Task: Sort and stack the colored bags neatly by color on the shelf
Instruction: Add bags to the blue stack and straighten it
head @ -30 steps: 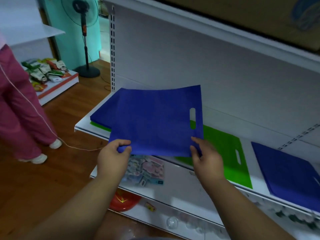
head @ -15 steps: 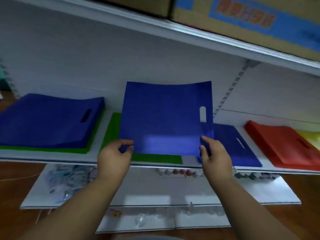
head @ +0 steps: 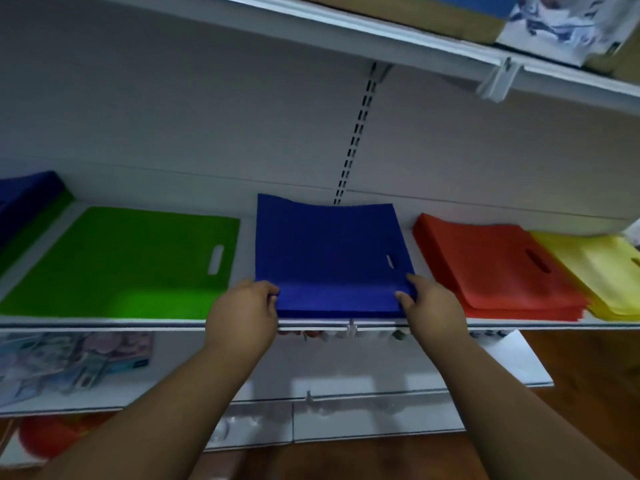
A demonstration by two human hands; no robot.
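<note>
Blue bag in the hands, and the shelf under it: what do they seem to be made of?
Blue bag: probably thin non-woven fabric, matte; it sags softly and has a punched handle slot. Shelf: likely white painted metal, smooth, with a slotted upright behind, though the finish is hard to confirm. Left hand and right hand pinch the bag's front corners.

Shelf [head: 104,323]: white board and white back panel, with a black-slotted upright strip [head: 356,133] down the panel. Bags, left to right: dark blue bag [head: 24,195] at the far left over a green edge; bright green bag [head: 121,261], plain; deep blue bag [head: 329,251], plain, with a white-showing handle slot; red-orange stack [head: 491,268], plain; yellow stack [head: 602,271], plain. Below: lower shelf [head: 502,368] white, carrying multicoloured printed packets [head: 69,362] in pink, teal and grey; floor [head: 588,358] reddish-brown wood; above, a brown carton [head: 433,19] with blue-and-white print.
</note>
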